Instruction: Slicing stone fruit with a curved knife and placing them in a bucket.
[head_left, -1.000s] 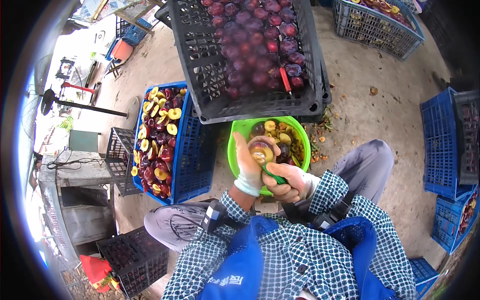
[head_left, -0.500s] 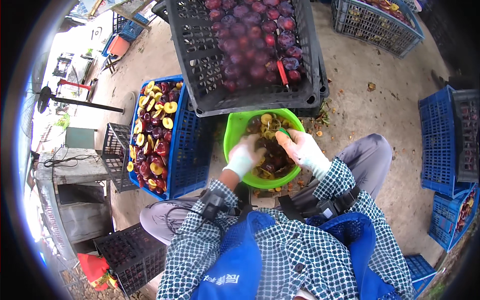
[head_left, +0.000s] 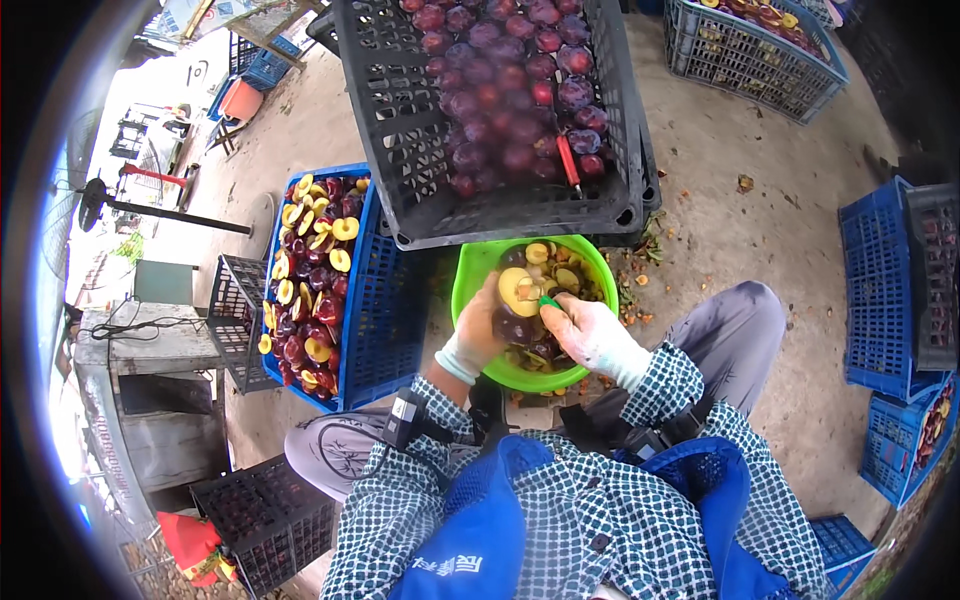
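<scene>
Over a bright green bowl (head_left: 466,285), my left hand (head_left: 478,325) grips a plum half (head_left: 517,290), its yellow cut face showing. My gloved right hand (head_left: 594,333) closes around the green handle of a small pitting tool (head_left: 548,302); its metal end meets the middle of the cut face. Below both hands, the bowl holds dark plum halves and yellowish cut pieces (head_left: 568,280). My fingers partly cover the tool and the fruit in the bowl.
Just beyond the bowl stands a black crate (head_left: 420,228) of whole plums with a red-handled tool (head_left: 568,160) on them. A blue crate (head_left: 357,300) of cut plums is at left. More crates (head_left: 880,290) stand at right. Scraps (head_left: 640,265) litter the floor.
My left hand has come up from inside the bowl and now grips a plum half. My right hand has moved slightly left and lower, bringing the tool to the fruit.
</scene>
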